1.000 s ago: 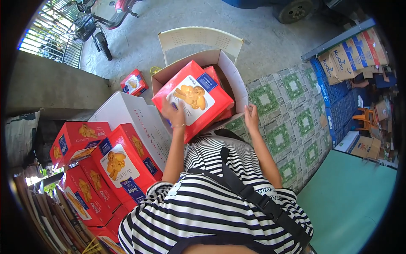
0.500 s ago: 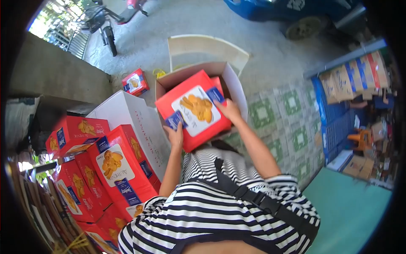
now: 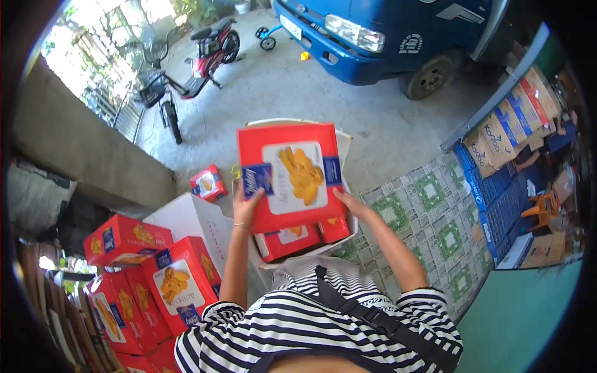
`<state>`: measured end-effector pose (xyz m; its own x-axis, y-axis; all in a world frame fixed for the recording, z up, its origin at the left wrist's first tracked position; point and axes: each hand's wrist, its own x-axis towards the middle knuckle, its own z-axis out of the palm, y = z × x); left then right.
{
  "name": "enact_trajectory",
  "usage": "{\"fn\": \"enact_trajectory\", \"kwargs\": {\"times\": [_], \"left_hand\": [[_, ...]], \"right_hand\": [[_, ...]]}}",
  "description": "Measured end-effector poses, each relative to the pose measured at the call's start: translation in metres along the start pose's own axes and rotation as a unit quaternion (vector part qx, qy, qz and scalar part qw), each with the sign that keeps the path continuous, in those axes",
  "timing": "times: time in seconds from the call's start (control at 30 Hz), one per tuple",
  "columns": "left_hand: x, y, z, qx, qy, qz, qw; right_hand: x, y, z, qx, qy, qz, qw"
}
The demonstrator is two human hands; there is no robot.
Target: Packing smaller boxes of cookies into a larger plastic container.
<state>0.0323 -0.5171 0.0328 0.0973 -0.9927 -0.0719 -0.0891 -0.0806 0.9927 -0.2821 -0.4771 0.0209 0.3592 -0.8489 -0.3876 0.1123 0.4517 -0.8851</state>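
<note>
A large red biscuit box (image 3: pixel 295 177) with a picture of golden biscuits and blue labels is held up between my hands. My left hand (image 3: pixel 247 205) grips its left side, thumb over the front. At its right edge, my right hand (image 3: pixel 352 202) holds on with the fingers mostly behind. Under it stands an open white carton (image 3: pixel 352 239), partly hidden by the held box. Inside the carton sit a red box (image 3: pixel 287 242) and a smaller red box (image 3: pixel 334 230). The carton rests on or against a cream plastic chair (image 3: pixel 343 142), mostly covered.
Several red biscuit boxes (image 3: pixel 180 283) are stacked at the left beside a white carton (image 3: pixel 189 214). One small red box (image 3: pixel 208 183) lies on the floor by the wall. A motorbike (image 3: pixel 208 53) and a blue truck (image 3: pixel 354 37) stand ahead. Flattened cardboard (image 3: pixel 494 140) leans at the right.
The red biscuit box has been lifted and turned straighter, uncovering red boxes in the carton below. My head has tilted up, so more of the truck and motorbike shows.
</note>
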Motion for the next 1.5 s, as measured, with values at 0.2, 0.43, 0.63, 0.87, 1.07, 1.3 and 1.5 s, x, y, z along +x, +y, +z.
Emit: {"fn": "enact_trajectory", "kwargs": {"times": [0.2,0.43,0.63,0.87,1.07,1.3,1.5], "left_hand": [[0.034,0.126,-0.027,-0.137,0.054,0.160,0.976],[-0.020,0.014,-0.012,-0.143,0.067,-0.036,0.987],[-0.126,-0.083,0.004,-0.160,0.069,-0.268,0.948],[-0.111,-0.076,0.018,-0.211,-0.059,-0.266,0.939],[-0.077,0.003,0.064,-0.038,-0.142,-0.004,0.989],[-0.080,-0.073,0.115,0.603,-0.197,0.111,0.765],[-0.161,-0.092,0.125,0.467,-0.455,-0.061,0.756]], "right_hand": [[0.021,-0.145,0.030,-0.138,-0.020,-0.273,0.952],[-0.004,-0.066,0.019,-0.182,-0.023,-0.179,0.967],[-0.051,0.033,0.011,0.019,0.083,-0.065,0.994],[-0.066,0.093,0.002,0.151,0.293,-0.101,0.939],[-0.093,0.079,-0.005,0.114,0.416,-0.128,0.893],[-0.080,0.108,-0.060,0.090,0.346,-0.091,0.929],[-0.089,0.147,-0.051,0.136,0.282,0.089,0.946]]}}
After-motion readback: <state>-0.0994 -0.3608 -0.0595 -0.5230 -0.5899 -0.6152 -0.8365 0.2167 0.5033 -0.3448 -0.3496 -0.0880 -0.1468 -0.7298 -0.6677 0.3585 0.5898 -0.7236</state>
